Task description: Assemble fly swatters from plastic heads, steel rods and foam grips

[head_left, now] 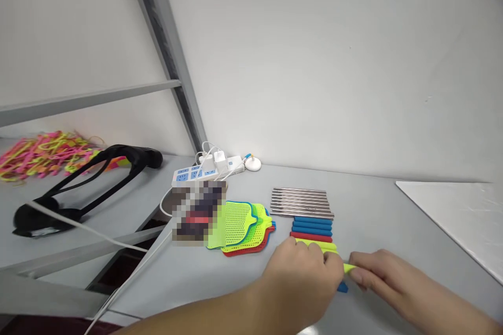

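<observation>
L. hand [302, 277] hides L. part of yellow tube [348, 268]; R. hand [377, 272] covers its R. end. Item [198, 214] nr. L. edge of desk [369, 204]: pixelated, unidentifiable. White sheet [459, 214], desk's R. side: cut off.

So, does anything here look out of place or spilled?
No spill shows. A white cable looks untidy, trailing loosely across the gap between the tables, unlike the metal rods, lined up side by side.
</observation>
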A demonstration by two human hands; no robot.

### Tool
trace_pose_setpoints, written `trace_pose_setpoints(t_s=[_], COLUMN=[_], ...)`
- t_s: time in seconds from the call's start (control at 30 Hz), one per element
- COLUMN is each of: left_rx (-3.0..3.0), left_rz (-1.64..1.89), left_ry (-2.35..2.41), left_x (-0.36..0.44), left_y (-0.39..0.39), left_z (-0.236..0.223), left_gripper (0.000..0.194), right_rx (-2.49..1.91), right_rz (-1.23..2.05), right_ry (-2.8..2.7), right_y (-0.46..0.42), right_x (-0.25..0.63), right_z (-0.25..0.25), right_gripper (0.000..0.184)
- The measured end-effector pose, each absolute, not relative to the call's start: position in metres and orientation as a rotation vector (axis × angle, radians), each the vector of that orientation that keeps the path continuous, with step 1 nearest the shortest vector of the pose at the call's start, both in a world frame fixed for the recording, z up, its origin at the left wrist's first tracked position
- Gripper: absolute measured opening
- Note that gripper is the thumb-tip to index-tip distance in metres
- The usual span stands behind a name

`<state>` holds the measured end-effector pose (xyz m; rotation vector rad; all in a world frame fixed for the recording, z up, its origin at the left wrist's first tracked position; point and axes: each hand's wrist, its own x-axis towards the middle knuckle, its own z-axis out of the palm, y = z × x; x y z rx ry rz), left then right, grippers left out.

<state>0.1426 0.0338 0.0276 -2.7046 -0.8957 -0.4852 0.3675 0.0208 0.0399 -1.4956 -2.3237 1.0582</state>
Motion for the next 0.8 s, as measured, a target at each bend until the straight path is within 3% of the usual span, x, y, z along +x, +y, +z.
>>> trace_pose_setpoints(t_s=[0.2,0.3,0.33,0.4,0.5,0.57,0.8], left_rx=[-3.016,-3.125,-3.09,-3.092,-3.097,-3.002,-3.053], left_rz=[-0.239,0.017,0.038,-0.062,-0.328,-0.407,-0.193], left_ry=[-0.963,-1.224,-1.328,-1.534,-1.684,-1.718,-1.519], left_x=[0.147,0.128,0.115,0.081,0.04,0.035,0.107], left_y=[0.012,0.021,0.029,0.052,0.098,0.128,0.216], left_z=[0.064,0.097,0.106,0.119,0.118,0.106,0.055], left_gripper=[0.017,0.014,0.011,0.022,0.031,0.033,0.028], right_rx=[-1.157,-1.109,-1.184,-1.576,-1.851,-1.786,-1.307], right_rz=[-0.267,-0.62,-0.705,-0.887,-0.671,-0.491,-0.152], right_ry=[-2.629,-2.619,-2.559,-2.267,-2.039,-2.074,-2.391], right_y=[-0.006,0.003,0.006,0.009,0.007,0.007,0.029], right_x=[0.385,0.437,0.46,0.503,0.529,0.51,0.407], right_z=[0.033,0.034,0.034,0.031,0.021,0.013,-0.004], right_gripper=[0.029,0.026,0.03,0.039,0.042,0.043,0.014])
